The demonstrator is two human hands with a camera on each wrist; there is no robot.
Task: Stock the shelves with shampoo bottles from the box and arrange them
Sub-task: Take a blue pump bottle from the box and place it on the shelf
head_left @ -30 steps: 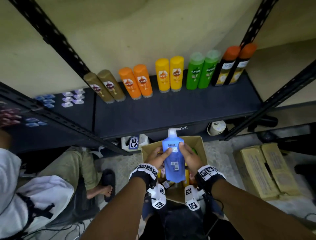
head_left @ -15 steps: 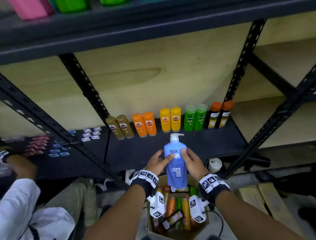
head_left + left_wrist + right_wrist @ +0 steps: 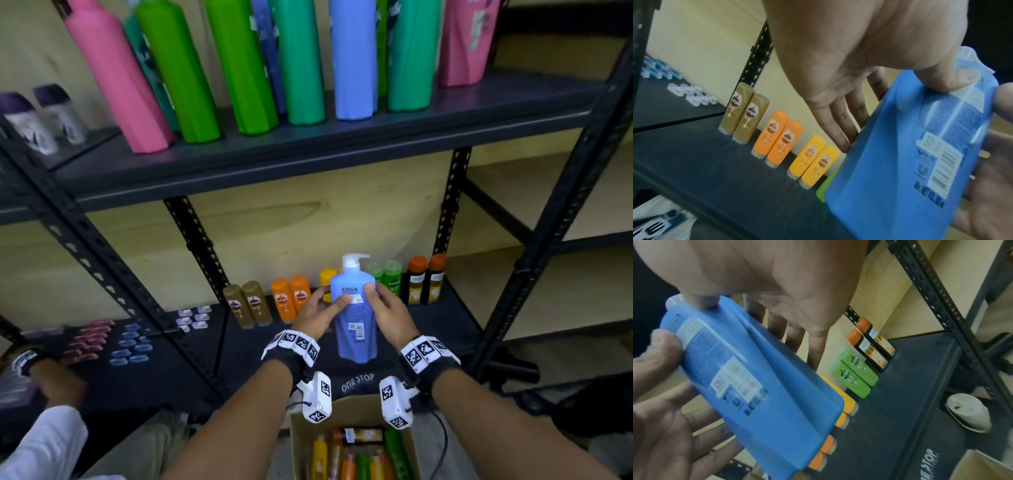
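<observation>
Hands, left and right, grip blue pump bottle; only head view shows box.

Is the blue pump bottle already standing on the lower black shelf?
No, both hands hold the blue pump bottle in the air, in front of the lower black shelf.

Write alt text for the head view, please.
Both hands, left hand and right hand, hold a blue pump bottle upright above the open box. Small bottles line the lower shelf; tall bottles stand on the upper shelf.
</observation>
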